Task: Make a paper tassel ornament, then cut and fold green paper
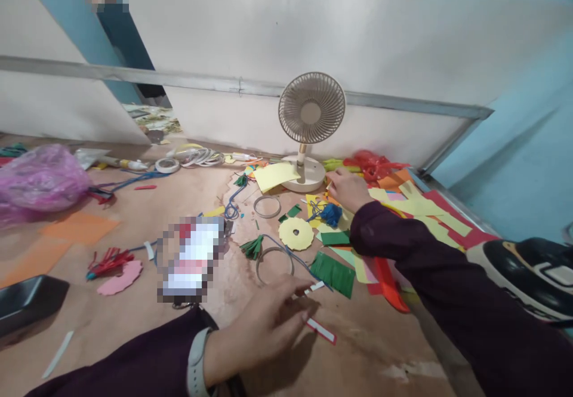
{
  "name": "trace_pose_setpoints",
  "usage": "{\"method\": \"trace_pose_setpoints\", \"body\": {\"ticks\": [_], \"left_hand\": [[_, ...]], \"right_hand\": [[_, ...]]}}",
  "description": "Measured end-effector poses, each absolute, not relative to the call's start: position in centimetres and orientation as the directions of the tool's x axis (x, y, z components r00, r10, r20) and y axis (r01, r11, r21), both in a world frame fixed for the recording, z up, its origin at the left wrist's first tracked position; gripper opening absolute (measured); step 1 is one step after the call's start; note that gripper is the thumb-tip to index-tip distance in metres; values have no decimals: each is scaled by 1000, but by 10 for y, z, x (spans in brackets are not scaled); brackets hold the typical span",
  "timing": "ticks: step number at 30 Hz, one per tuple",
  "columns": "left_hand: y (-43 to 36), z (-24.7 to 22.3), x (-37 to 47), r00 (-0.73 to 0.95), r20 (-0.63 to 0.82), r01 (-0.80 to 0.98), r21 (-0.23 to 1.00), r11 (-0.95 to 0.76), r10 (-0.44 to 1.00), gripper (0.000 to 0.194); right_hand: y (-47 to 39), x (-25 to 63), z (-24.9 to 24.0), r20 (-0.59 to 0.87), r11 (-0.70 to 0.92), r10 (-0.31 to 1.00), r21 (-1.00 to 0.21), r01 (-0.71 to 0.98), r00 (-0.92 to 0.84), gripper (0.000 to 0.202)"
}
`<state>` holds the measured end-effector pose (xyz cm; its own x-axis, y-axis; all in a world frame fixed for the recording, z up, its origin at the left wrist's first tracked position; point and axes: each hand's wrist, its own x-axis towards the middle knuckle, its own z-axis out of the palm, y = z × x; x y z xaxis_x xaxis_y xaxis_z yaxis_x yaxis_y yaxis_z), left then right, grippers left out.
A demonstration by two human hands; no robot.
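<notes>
— "Your left grip (264, 328) is half curled, back of the hand up, thumb and fingers a little apart at the tips. Its forearm comes in low from your left across the worktop (373, 346), with a pale watch strap (196, 358) at the wrist."

— "Is it pinching anything?"

— "I can't make out whether you are. Your thumb tip meets one end of a red-edged white strip (323, 331), which points away to the right of that grip. A plain white strip (316, 288) shows by the fingertips, just ahead."

— "How about the other side?"

— "Your right grip (349, 189) is farther out, the arm slanting in from your right, the hand turned so its fingers point left. Those fingertips sit just beside the base of the fan (312, 111). What they may hold is hidden, so I can't say."

— "And what lies around them?"

— "Just beyond your left grip is a thin ring (256, 265); a green piece (333, 274) is ahead of it and to the right. A yellow scalloped disc (296, 241) lies between your two grips, and a blue bundle (331, 214) is near the right one, on its near side."
</notes>
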<state>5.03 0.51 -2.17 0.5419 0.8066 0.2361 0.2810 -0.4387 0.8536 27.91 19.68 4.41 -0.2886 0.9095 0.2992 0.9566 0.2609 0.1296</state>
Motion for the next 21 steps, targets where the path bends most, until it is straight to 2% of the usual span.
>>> {"method": "trace_pose_setpoints", "body": {"ticks": [7,11,16,21], "left_hand": [[4,-22,53,630,186,300,837,-458,754,27],[4,-23,53,626,191,311,828,-467,756,26],[4,-22,54,650,169,359,791,-495,741,24],[5,-19,54,652,166,345,804,-484,740,23]], "right_hand": [[232,265,20,171,348,901,261,900,-398,31],[231,265,13,123,388,893,273,880,-432,31],[229,264,15,115,385,897,270,883,-426,37],[234,268,15,117,391,895,263,882,-432,42]]}}
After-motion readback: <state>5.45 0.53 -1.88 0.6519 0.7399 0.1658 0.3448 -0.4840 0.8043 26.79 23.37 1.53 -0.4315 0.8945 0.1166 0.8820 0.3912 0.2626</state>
